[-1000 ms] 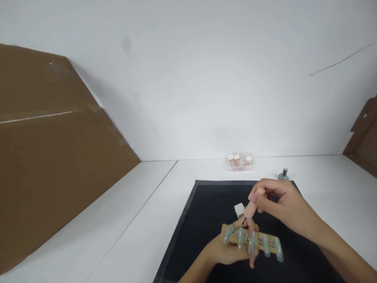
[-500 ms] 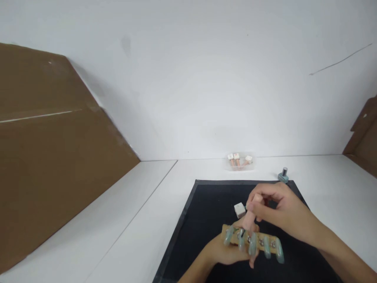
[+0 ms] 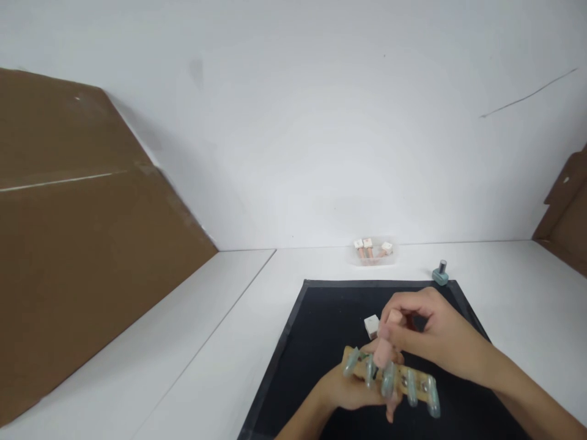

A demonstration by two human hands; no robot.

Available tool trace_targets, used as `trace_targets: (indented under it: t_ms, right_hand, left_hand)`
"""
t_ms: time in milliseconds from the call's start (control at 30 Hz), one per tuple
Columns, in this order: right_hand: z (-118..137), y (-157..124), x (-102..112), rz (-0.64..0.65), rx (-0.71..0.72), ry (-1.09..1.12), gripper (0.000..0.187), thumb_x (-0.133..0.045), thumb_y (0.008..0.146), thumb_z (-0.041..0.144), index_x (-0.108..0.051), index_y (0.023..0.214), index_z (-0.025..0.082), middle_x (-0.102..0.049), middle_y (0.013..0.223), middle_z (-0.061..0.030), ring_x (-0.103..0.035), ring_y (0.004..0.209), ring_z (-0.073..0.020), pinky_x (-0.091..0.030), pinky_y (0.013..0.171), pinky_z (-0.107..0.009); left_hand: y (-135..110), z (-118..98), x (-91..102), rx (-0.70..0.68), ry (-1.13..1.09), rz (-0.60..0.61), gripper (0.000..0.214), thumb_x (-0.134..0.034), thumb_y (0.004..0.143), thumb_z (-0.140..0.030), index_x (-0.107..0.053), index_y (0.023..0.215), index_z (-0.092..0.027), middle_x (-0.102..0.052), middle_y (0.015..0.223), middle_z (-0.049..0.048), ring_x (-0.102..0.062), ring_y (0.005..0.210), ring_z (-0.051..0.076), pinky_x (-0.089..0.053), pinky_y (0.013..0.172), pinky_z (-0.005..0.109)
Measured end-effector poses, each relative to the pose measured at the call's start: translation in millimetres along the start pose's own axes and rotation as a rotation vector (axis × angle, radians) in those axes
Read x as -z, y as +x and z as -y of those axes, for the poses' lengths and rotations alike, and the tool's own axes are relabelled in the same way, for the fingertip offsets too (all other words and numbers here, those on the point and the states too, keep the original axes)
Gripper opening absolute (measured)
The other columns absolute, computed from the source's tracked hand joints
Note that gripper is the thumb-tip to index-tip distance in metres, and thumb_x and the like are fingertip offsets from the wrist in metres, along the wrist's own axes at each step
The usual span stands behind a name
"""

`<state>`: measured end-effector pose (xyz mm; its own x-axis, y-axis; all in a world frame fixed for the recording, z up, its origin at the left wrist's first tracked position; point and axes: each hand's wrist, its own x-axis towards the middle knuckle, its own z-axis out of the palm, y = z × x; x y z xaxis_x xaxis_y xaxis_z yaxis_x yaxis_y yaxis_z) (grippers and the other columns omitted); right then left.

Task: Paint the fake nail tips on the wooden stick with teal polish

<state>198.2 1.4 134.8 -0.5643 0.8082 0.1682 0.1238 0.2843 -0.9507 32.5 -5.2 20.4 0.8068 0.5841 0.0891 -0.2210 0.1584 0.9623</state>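
From below, my left hand (image 3: 342, 388) grips a tan nail display strip (image 3: 418, 374). Several shiny pale-green false nails (image 3: 411, 388) stand along it, with silver studs between them. My right hand (image 3: 433, 333) pinches a pink nail polish brush (image 3: 383, 353) by its long cap, slanted down over the strip. Its dark tip is beside a nail left of the strip's middle; whether it touches is unclear. A white square nail polish bottle (image 3: 372, 327) is on the black mat just behind my hands, partly hidden by my right fingers.
Beneath my hands lies a black mat (image 3: 321, 311) on a white table (image 3: 220, 342). A clear tray (image 3: 373, 260) holds several white-and-pink bottles near the wall. A pale-green piece with a silver post (image 3: 441, 274) is at the mat's far right corner. Cardboard panels (image 3: 101, 244) flank both sides.
The brush has tilted and shifted slightly left and down along the strip. The strip has tipped a little in my left hand. Both hands keep their grip.
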Motion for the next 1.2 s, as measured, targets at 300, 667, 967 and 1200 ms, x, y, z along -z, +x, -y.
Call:
trace_targets:
  t_ms: [300,667,967,1200]
  right_hand:
    - [0.1,-0.6,-2.7,-0.116,-0.005,-0.006,0.029,-0.056,0.087,0.038,-0.059,0.066,0.019,-0.071,0.063,-0.0014,-0.063,0.054,-0.0120,-0.046,0.053,-0.024]
    - [0.2,1.5,2.4,-0.191,-0.019,-0.023,0.032,-0.056,0.088,0.039,-0.059,0.063,0.019,-0.074,0.068,-0.0023,-0.059,0.059,-0.0120,-0.046,0.057,-0.024]
    - [-3.4,-0.9,-13.3,-0.017,-0.078,0.217,0.024,-0.062,0.083,0.035,-0.057,0.068,0.018,-0.073,0.065,-0.0014,-0.059,0.045,-0.0098,-0.048,0.045,-0.021]
    - [-1.2,0.7,-10.6,-0.064,-0.052,0.143,0.027,-0.062,0.083,0.034,-0.057,0.063,0.018,-0.072,0.060,-0.0002,-0.062,0.048,-0.0113,-0.052,0.056,-0.025]
  left_hand:
    - [-0.6,10.1,0.5,-0.099,-0.258,0.091,0.040,-0.075,0.068,-0.028,-0.038,0.078,-0.018,-0.053,0.067,-0.0067,-0.056,0.049,0.005,-0.046,0.044,0.016]
    - [1.8,9.8,0.8,-0.127,-0.347,0.173,0.036,-0.073,0.071,-0.024,-0.038,0.079,-0.018,-0.051,0.071,-0.0054,-0.056,0.050,0.004,-0.039,0.043,0.011]
    - [-0.6,11.6,6.1,0.023,-0.213,0.149,0.042,-0.073,0.067,-0.044,-0.046,0.083,-0.016,-0.052,0.058,-0.0067,-0.050,0.045,0.005,-0.040,0.047,0.018]
    - [3.5,6.0,0.9,-0.121,-0.324,0.165,0.036,-0.072,0.070,-0.034,-0.042,0.081,-0.018,-0.051,0.062,-0.0070,-0.054,0.046,0.005,-0.046,0.048,0.018]
